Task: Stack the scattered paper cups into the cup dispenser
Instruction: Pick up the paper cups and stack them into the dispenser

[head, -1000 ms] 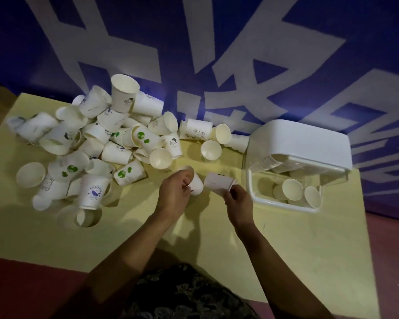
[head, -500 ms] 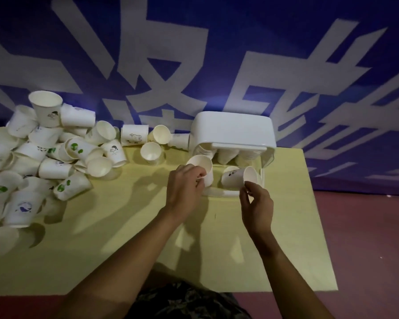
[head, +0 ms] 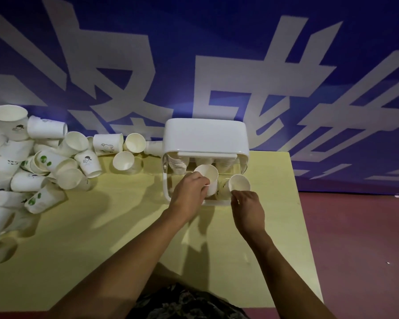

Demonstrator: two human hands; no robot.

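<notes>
From the head view, my left hand [head: 189, 194] grips a paper cup [head: 208, 177] at the open front of the cup dispenser [head: 205, 139], which stands at the desk's [head: 115, 226] far edge. My right hand [head: 247, 208] pinches a second cup [head: 237, 184] beside it. The loose cups [head: 44, 162] lie heaped toward the desk's far left corner.

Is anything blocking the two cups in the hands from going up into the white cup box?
Nothing visible does. The left hand holds one cup and the right hand another cup, both just below the dispenser.
</notes>
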